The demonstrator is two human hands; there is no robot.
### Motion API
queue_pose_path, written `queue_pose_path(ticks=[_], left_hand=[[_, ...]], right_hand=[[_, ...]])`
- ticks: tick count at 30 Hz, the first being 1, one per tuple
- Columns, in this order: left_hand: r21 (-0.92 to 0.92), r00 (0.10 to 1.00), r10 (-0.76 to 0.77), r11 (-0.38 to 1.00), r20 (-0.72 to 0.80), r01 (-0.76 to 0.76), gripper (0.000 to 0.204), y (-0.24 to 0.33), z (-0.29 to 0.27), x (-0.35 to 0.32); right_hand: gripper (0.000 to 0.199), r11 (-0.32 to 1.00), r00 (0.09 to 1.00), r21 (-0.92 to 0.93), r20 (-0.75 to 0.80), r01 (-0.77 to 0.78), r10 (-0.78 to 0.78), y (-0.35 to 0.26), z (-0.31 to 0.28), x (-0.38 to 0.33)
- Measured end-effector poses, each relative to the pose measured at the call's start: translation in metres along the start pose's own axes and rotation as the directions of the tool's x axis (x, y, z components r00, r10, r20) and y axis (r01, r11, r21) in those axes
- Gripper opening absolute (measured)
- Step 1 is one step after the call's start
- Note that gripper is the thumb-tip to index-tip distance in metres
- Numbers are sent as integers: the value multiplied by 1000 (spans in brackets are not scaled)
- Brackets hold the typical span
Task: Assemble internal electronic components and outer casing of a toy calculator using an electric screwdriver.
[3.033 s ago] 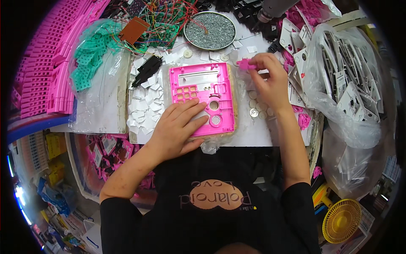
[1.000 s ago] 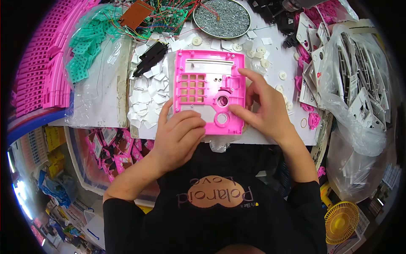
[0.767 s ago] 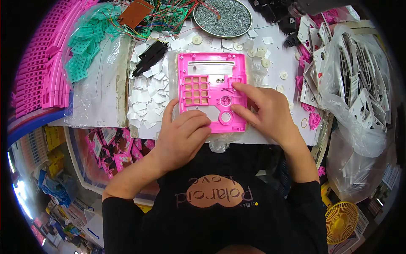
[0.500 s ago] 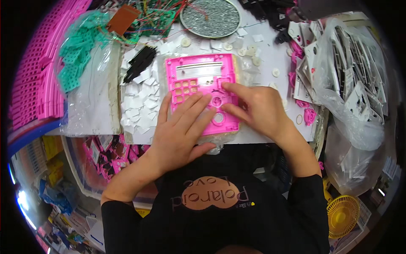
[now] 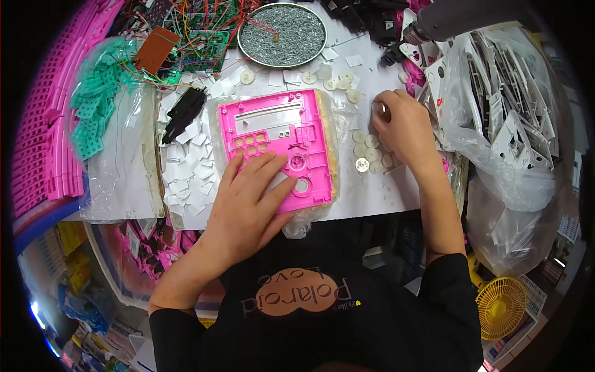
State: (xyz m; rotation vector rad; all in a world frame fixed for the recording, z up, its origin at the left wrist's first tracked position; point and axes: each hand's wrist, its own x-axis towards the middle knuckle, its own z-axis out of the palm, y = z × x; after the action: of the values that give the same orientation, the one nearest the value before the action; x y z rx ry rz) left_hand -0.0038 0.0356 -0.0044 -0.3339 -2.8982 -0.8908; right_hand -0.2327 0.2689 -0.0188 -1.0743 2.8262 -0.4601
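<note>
A pink plastic casing with square holes and round openings lies inside up on a plastic-wrapped pad. My left hand rests on its lower left part, fingers stretched out and slightly apart. Away to the right of the casing, my right hand is above the table with thumb and fingertips pinched together. Something small and shiny shows at the fingertips, too little of it to name. Just below that hand lie several pale round discs.
Small white squares and black plastic parts lie left of the casing. Behind it stands a round dish of screws beside wired green circuit boards. A dark screwdriver-like tool hangs at upper right, above bagged white panels.
My right hand has left the casing and moved right, to the pale discs. My left hand stays on the casing. The view has shifted, bringing the dark tool into sight.
</note>
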Motion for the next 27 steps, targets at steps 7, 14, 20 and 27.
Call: queue_pose_path(ticks=[7,14,20,27], left_hand=[[-589,934,-346,775,-90,230,16,16,-6,27],[-703,958,-270,663,95,257,17,6,-2,26],[-617,954,-283,769,-95,167,12,29,-4,10],[-536,961,-264,825,-85,179,15,22,0,-1]], right_hand=[[23,232,878,875,461,-425,-131,-62,-10,-13],[21,550,976,834,77,49,-204,-104,-15,-25],[15,549,985,832,19,81,-174,-110,0,-52],[16,583,963,794,-11,172,-269,-118,-7,-53]])
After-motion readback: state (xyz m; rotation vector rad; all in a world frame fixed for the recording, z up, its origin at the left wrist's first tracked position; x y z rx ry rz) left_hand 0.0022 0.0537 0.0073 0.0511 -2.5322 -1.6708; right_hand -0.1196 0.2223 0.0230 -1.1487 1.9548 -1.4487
